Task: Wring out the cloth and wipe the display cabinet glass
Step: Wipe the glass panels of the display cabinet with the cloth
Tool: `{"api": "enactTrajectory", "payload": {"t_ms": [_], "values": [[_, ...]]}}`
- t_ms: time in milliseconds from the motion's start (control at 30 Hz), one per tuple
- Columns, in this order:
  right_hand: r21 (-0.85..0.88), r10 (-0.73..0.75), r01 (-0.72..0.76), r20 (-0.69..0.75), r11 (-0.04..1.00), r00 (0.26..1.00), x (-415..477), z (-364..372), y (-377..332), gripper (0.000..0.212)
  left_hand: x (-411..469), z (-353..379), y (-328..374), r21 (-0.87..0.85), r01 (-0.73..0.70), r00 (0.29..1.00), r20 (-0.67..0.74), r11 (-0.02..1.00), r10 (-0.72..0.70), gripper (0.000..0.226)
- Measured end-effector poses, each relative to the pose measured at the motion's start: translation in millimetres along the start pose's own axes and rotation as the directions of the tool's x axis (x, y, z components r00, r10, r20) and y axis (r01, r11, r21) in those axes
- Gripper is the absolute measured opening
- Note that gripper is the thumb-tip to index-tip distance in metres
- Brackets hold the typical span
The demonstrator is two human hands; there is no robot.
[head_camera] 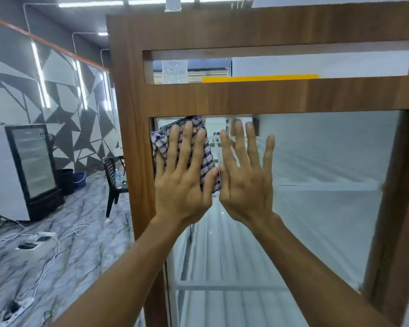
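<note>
A purple-and-white checked cloth point(207, 151) lies flat against the glass point(316, 156) of the wooden display cabinet point(222, 96), in the pane's upper left corner. My left hand point(184, 171) presses on the cloth with straight, spread fingers and covers most of it. Just to the right, my right hand point(246, 171) is raised flat at the bare glass, fingers straight and spread, its thumb beside the cloth's right edge. Both forearms reach up from below.
White shelves show through the glass. To the left stand a glass-door fridge point(31, 166), a black bin point(65, 180), a blue bucket point(79, 180) and a dark chair point(113, 178). Cables and power strips point(19, 305) lie across the marble floor.
</note>
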State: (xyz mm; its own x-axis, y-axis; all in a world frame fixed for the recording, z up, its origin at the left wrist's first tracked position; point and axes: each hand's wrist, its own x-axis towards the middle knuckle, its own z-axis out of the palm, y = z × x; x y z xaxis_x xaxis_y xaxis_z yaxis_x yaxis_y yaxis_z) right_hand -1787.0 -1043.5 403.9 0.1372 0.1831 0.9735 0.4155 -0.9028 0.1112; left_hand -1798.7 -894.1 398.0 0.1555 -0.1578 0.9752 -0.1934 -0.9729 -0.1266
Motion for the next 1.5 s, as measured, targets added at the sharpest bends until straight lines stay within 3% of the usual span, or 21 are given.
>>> {"api": "enactTrajectory", "payload": {"t_ms": [167, 300, 433, 533, 667, 767, 933, 1000, 1167, 1233, 1500], "values": [[0.027, -0.007, 0.007, 0.010, 1.000, 1.000, -9.3, 0.1, 0.3, 0.053, -22.0, 6.0, 14.3, -0.042, 0.106, 0.994, 0.017, 0.993, -0.105, 0.068], [-0.022, -0.037, 0.038, 0.063, 0.999, 0.997, -28.4, -10.0, 26.0, 0.052, -35.7, 13.5, 23.6, -0.054, -0.108, 0.991, 0.070, 0.993, 0.112, 0.068], [-0.068, 0.035, -0.031, 0.056, 0.997, 0.998, -41.7, -19.9, 52.9, 0.054, -11.7, 15.6, 52.7, -0.076, 0.029, 0.999, 0.047, 0.997, -0.026, 0.067], [-0.080, 0.061, -0.059, 0.030, 0.995, 0.998, -43.9, -27.1, 74.4, 0.055, -5.2, 23.4, 80.8, -0.091, -0.179, 0.980, 0.074, 0.980, 0.186, 0.066], [-0.119, 0.084, -0.079, 0.032, 0.990, 0.996, -44.6, -45.8, 122.5, 0.054, 17.9, 31.0, 113.5, -0.099, -0.111, 0.991, 0.069, 0.989, 0.118, 0.067], [-0.085, 0.026, -0.024, 0.028, 0.996, 0.999, -46.3, -59.8, 145.1, 0.054, 35.1, 39.5, 155.2, -0.110, -0.199, 0.974, 0.084, 0.974, 0.209, 0.067], [-0.259, 0.237, -0.248, -0.073, 0.934, 0.969, -61.9, -87.6, 206.3, 0.060, 51.7, 53.7, 212.3, -0.126, -0.275, 0.953, 0.092, 0.953, 0.287, 0.067], [-0.227, 0.240, -0.254, -0.089, 0.940, 0.967, -75.2, -94.9, 228.0, 0.062, 54.2, 57.7, 231.7, -0.137, -0.300, 0.946, 0.089, 0.944, 0.313, 0.067], [0.070, 0.225, -0.216, -0.166, 0.974, 0.960, -91.5, -96.0, 240.0, 0.055, 58.0, 66.1, 268.0, -0.133, -0.334, 0.932, 0.101, 0.933, 0.348, 0.067], [0.081, 0.213, -0.201, -0.183, 0.976, 0.960, -92.0, -96.5, 239.9, 0.049, 56.9, 68.2, 279.8, -0.135, -0.361, 0.920, 0.108, 0.923, 0.376, 0.066], [0.099, 0.229, -0.215, -0.170, 0.972, 0.958, -96.3, -99.4, 238.8, 0.056, 34.8, 70.2, 279.5, -0.170, -0.419, 0.891, 0.113, 0.892, 0.440, 0.066]]}}
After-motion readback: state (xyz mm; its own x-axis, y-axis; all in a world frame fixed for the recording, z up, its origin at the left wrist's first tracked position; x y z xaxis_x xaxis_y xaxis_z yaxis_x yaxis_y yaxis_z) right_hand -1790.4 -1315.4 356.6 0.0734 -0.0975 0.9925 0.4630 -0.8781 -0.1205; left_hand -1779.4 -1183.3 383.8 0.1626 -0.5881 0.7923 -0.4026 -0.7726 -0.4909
